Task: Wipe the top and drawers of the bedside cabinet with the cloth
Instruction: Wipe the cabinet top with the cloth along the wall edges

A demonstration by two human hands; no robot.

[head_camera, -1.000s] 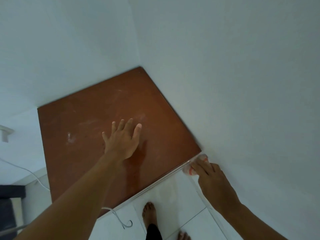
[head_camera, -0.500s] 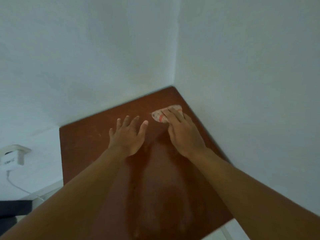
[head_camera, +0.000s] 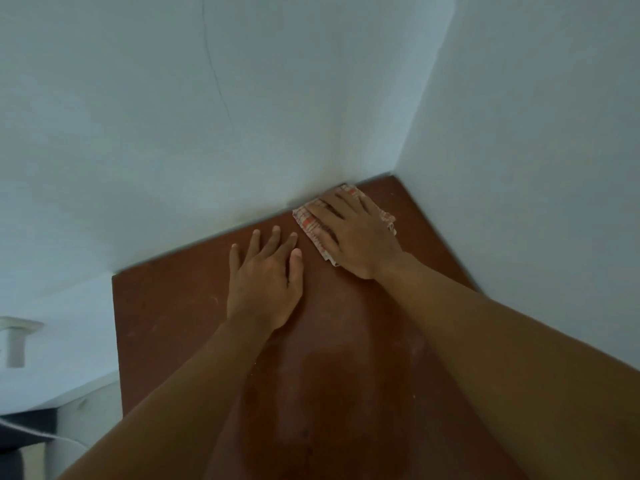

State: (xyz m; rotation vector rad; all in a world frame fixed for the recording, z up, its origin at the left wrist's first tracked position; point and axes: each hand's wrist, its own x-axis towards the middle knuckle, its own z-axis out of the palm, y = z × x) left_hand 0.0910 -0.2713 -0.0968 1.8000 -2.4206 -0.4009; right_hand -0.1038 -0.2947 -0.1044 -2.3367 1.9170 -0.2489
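The brown wooden top of the bedside cabinet [head_camera: 166, 313] fills the lower middle of the view, dusty with pale smudges. A folded white cloth with orange checks [head_camera: 306, 221] lies near the cabinet's far corner, against the back wall. My right hand [head_camera: 353, 237] presses flat on the cloth and covers most of it. My left hand [head_camera: 263, 282] rests flat on the bare wood just left of the cloth, fingers spread, holding nothing. The drawers are out of view.
White walls meet in a corner [head_camera: 394, 168] right behind the cabinet, closing it in at the back and right. A white wall fitting [head_camera: 17, 337] and a white cable [head_camera: 41, 436] sit at the lower left, beside a dark object.
My right hand brought the cloth from the cabinet's front right corner onto the top and slid it to the far corner by the wall. My left hand stayed flat on the wood.
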